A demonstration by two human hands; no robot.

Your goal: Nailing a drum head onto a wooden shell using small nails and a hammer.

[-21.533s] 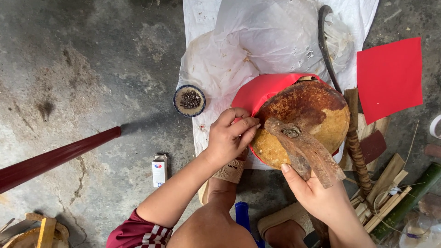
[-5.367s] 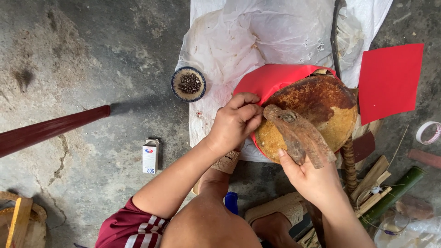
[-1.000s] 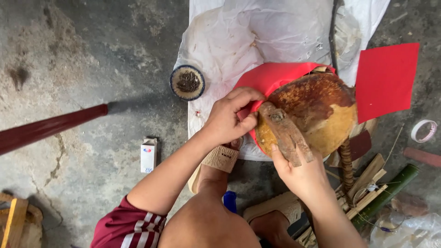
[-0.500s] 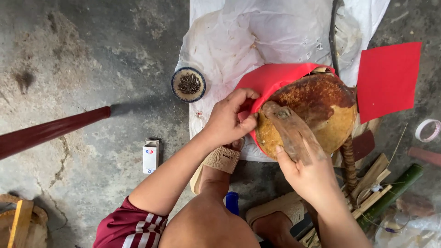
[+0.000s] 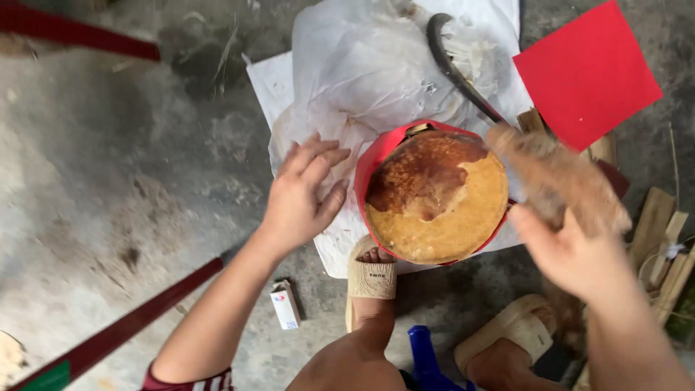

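While the left hand (image 5: 300,195) is held with fingers spread, gripping nothing, just left of the gourd (image 5: 436,195), a brown husk strip (image 5: 561,181) is pinched in the right hand (image 5: 575,253). The gourd is seen inside a red band (image 5: 365,163) on white plastic (image 5: 362,72) over the floor (image 5: 108,181).

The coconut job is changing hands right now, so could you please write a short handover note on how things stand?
Left hand: open, fingers spread, off the coconut, above the white plastic sheet.
Right hand: gripping a strip of brown husk, blurred, apart from the coconut.
Coconut: sits in the red bowl, top face bare, part dark brown, part tan.
Curved blade: lies on the sheet behind the bowl.
Done: this husk strip is off.
Left: I cannot tell how much husk stays on the hidden sides.
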